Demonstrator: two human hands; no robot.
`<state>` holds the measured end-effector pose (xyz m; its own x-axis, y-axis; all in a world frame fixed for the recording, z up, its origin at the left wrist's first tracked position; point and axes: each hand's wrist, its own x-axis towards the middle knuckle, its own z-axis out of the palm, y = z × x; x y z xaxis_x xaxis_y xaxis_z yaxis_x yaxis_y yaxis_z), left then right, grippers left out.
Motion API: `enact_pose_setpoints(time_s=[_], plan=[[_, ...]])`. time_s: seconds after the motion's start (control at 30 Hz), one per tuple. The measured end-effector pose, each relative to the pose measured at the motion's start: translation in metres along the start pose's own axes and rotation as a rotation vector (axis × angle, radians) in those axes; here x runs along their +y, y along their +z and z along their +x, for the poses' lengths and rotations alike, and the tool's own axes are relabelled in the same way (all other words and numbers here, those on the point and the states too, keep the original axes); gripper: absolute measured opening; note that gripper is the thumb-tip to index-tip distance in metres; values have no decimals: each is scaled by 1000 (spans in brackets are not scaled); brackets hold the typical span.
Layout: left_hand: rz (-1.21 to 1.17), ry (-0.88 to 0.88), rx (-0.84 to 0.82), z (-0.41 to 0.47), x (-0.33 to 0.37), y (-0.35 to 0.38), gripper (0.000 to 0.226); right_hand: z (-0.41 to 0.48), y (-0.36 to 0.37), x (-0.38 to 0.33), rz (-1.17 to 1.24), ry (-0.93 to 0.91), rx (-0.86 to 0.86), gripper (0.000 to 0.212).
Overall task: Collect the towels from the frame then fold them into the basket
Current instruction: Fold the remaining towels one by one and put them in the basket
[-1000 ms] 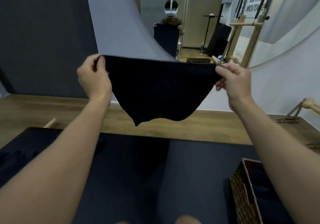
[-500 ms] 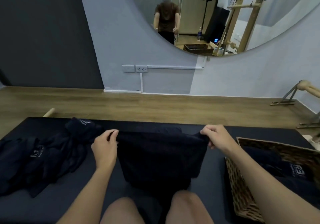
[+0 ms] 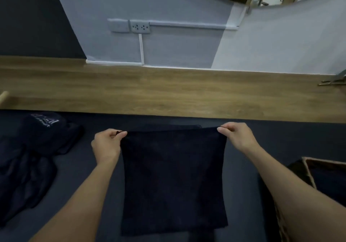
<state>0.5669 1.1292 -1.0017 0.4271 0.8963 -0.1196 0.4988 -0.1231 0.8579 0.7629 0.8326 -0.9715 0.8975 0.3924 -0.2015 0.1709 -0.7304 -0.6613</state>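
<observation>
Lowered from the air, where it was held a second ago, the dark towel (image 3: 174,176) now spreads out flat below both hands, its far edge drawn straight between them. The left hand (image 3: 106,144) pinches the far left corner between thumb and curled fingertips (image 3: 121,134); the right hand (image 3: 237,136) pinches the opposite corner the same way, fingers (image 3: 221,129) pressed together over the hem. From the fingers the cloth runs back toward the person, over the dark mat (image 3: 78,166); whether its near end lies on the mat or across the lap cannot be told.

Holding both corners apart appears to keep the edge taut and the sides square, likely so the next fold lands evenly. A heap of unfolded towels (image 3: 33,157) waits well to the outside of the left fingers, within reach for later. The woven basket (image 3: 309,170) sits nearer the person than the right fingers and outside them, a dark folded towel seemingly inside already. Beyond the fingertips lies the wooden floor (image 3: 168,91).
</observation>
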Motion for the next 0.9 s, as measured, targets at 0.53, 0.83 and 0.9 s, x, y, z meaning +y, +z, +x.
enact_pose_setpoints(time_s=[0.53, 0.83, 0.9], plan=[[317, -5, -116, 149, -88, 119, 4, 178, 135, 72, -115, 223, 45, 14], [355, -131, -85, 142, -87, 120, 20, 158, 137, 66, 30, 353, 164, 34], [325, -156, -88, 117, -88, 107, 27, 133, 136, 66, 12, 379, 146, 37]])
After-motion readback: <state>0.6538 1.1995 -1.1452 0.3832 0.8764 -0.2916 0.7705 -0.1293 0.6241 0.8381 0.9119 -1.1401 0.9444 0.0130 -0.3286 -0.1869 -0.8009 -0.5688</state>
